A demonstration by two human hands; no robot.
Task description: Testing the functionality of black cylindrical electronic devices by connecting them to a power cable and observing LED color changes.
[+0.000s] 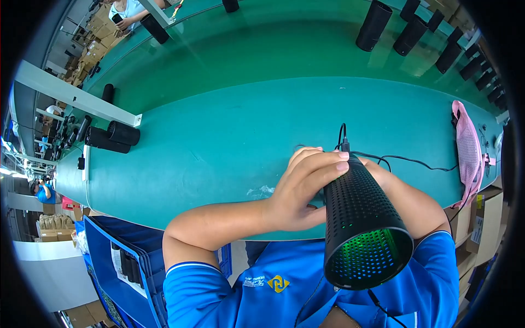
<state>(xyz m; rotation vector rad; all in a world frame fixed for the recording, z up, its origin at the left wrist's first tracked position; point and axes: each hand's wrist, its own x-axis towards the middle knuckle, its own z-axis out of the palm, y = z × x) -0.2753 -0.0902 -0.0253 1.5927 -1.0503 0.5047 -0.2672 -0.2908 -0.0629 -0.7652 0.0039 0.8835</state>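
Observation:
A perforated black cylinder (358, 208), like a speaker housing, is tilted with its wide open end towards me. Green light glows inside it. My left hand (306, 186) is closed around the far end, thumb below and fingers over the top. Behind the cylinder, on its right side, my right hand (376, 170) is mostly hidden, and its fingers do not show. A black cable plug (345, 146) stands at the far end by my left fingertips. From there a thin black cable (415, 159) runs right across the green work surface (229, 142).
A pink mesh pouch (467, 145) lies at the right edge. Black cylinders (112, 136) lie at left; several more (410, 35) stand on the green strip (262, 60) beyond. Blue crates (123, 262) are at lower left, cardboard boxes (481, 224) at right. Another person (128, 13) is far left.

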